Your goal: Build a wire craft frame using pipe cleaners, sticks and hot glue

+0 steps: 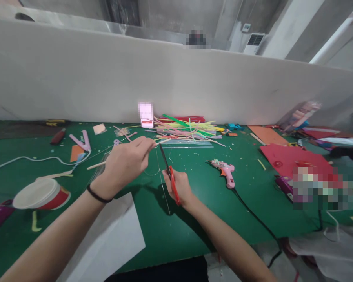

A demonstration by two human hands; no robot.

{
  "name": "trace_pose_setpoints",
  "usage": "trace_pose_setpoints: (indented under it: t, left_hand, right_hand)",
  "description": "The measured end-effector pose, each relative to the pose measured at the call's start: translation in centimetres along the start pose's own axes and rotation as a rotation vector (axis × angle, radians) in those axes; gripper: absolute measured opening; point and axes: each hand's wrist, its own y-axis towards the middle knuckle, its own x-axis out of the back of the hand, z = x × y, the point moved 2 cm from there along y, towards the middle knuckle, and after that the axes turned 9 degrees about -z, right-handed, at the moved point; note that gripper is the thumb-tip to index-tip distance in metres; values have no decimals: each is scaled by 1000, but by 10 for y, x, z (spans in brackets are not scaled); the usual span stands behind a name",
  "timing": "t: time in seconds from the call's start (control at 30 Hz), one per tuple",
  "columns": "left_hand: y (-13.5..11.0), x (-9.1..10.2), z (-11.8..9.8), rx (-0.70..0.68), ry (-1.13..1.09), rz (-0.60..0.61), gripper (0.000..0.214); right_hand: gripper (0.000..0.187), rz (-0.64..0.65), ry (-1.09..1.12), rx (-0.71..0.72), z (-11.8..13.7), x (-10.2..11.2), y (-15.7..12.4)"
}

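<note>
My left hand [126, 162] is raised over the green table [194, 219], its fingers pinched on a thin clear thread or wire [159, 172] that hangs in a loop below the fingertips. My right hand [179, 186] grips red-handled scissors [170, 174], blades pointing up toward the pinched end, close to my left fingertips. A black band circles my left wrist. I cannot tell whether the blades touch the thread.
A pile of coloured straws [185, 129] lies at the back by the white partition [176, 82]. A pink glue gun [225, 170] with a black cord sits right. A red-and-white cup [41, 194], white paper [108, 239], red foam sheet [294, 158] lie around.
</note>
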Motion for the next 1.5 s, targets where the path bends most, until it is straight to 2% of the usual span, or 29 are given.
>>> trace_pose_setpoints:
  t: [0.13,0.27,0.4,0.47,0.53,0.6,0.63,0.7,0.77,0.87,0.93,1.0,1.1,1.17,1.23,1.33,1.37,1.43,1.5]
  left_hand:
    - [4,4,2,38,-145,53,33]
    - [10,8,6,163,-282,120,31]
    - [19,7,17,274,-463,313,34]
    - [20,6,19,270,-488,362,38]
    - [19,6,16,210,-360,267,36]
    - [14,4,8,129,-118,118,33]
    - [12,2,4,88,-1,78,32]
    - [7,-3,-4,5,159,77,33]
    - [7,-8,-6,-67,189,126,34]
    - [16,-8,-1,-105,24,183,35]
    - [26,-5,5,-46,-123,216,36]
    - [34,-2,12,73,-263,291,35]
    - [41,-3,20,211,-493,529,38]
    - [41,-5,20,219,-534,638,40]
    - [37,-8,16,171,-350,553,38]
    - [28,-9,3,31,97,211,27]
    - [24,-10,-2,-30,173,149,27]
    - [18,-14,-10,-152,238,112,32]
    - [16,-18,-13,-228,270,137,36]
  right_hand:
    - [39,-4,-21,17,0,1,0]
    - [37,6,-26,24,0,0,-1]
    - [37,19,-30,22,-1,-2,-2]
    - [39,14,-20,19,0,-3,-2]
    - [42,5,-12,12,2,-4,-1]
    - [43,3,-7,-10,3,-4,0]
    - [43,9,-6,-25,4,-4,-1]
    - [43,28,-10,-57,4,-2,-1]
    - [44,40,-29,-69,4,-1,-2]
    - [44,26,-59,-32,4,0,-2]
    - [43,1,-61,-9,3,-1,-2]
    - [42,-22,-56,-5,0,-1,-1]
    - [39,-36,-56,4,-3,-3,-1]
    - [40,-39,-62,-4,-4,-3,0]
    - [44,-42,-65,-38,-4,-3,2]
    - [50,-29,-54,-111,-1,-3,5]
    - [51,-17,-46,-132,0,-2,5]
    - [51,11,-27,-166,1,-2,5]
    - [50,28,-13,-187,-1,-1,4]
